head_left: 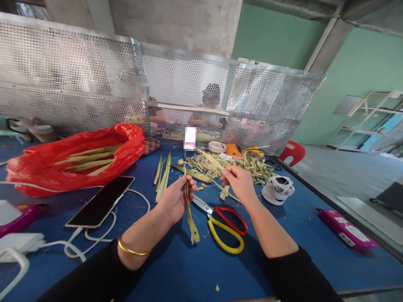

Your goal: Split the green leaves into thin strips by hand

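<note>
Blue tabletop [201, 277] fills the lower view, backed by a perforated metal screen [185, 71] with two people [211, 111] seated behind it. Farther off are a green wall [277, 33], a pale rack [362, 126] on the grey floor and a red seat [292, 153] just past the table's edge. At the left of the table, a red plastic bag [40, 176] lies open with long leaves [91, 161] inside, near a dark-screened phone [100, 201] (a white cable is plugged into it).

Both forearms reach forward in black sleeves, converging over the table's middle. The left hand [176, 199], palm turned inward and a gold bangle [134, 250] at its wrist, has its fingers curled around a narrow leaf strip [190, 222] that hangs down toward the tabletop. The right hand [237, 182] stands slightly apart from it, back of the hand upward, thumb and fingertips pinching the end of a pale strip [210, 159].

Red-and-yellow scissors [210, 212] rest below and between the hands, a heap of shredded leaf [258, 167] lies beyond them, and a white roll [277, 191] sits beside the right forearm.
</note>
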Available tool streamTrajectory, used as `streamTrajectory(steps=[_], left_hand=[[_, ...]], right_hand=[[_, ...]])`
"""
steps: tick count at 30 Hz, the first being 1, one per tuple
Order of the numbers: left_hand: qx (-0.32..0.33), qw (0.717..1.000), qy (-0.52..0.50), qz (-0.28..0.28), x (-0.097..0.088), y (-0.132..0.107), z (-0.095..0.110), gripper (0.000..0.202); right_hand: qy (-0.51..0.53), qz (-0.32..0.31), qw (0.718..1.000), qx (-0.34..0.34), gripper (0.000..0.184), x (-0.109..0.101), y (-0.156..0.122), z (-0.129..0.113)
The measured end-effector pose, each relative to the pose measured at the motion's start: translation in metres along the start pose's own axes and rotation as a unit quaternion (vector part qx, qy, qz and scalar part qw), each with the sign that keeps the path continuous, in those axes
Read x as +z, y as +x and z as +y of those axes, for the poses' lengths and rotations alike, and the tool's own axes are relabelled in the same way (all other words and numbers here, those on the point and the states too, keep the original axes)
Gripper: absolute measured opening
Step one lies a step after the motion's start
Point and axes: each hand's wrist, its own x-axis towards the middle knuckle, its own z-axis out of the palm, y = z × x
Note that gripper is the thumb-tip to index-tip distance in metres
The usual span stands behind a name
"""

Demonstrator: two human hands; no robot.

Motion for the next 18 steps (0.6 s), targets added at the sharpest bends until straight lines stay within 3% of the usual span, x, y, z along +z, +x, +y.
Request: streamTrajectory(steps=[2,5,8,13,18], left_hand=[[0.021,1.0,-0.017,0.014,-0.001,0.002,0.002,0.022],[0.05,0.997,-0.051,0.029,-0.002,0.006,0.004,0.026],[0.06,0.994,-0.068,0.054,-0.002,0.009,0.004,0.024],[0.072,0.988,-0.076,0.111,0.0,0.008,0.001,0.014],[0.082,0.99,-0.091,0.07,0.0,0.005,0.002,0.023]], right_hand=[[0.142,-0.039,0.989,-0.031,0.021,0.012,-0.015,-0.015],[0.2,-0.076,0.975,-0.051,0.024,0.029,-0.039,-0.032],[0.164,-0.09,0.982,-0.038,0.023,0.042,-0.055,-0.039],[0.032,-0.06,0.992,-0.104,0.023,0.051,-0.062,-0.038],[0.022,-0.111,0.988,-0.109,0.028,0.054,-0.062,-0.038]])
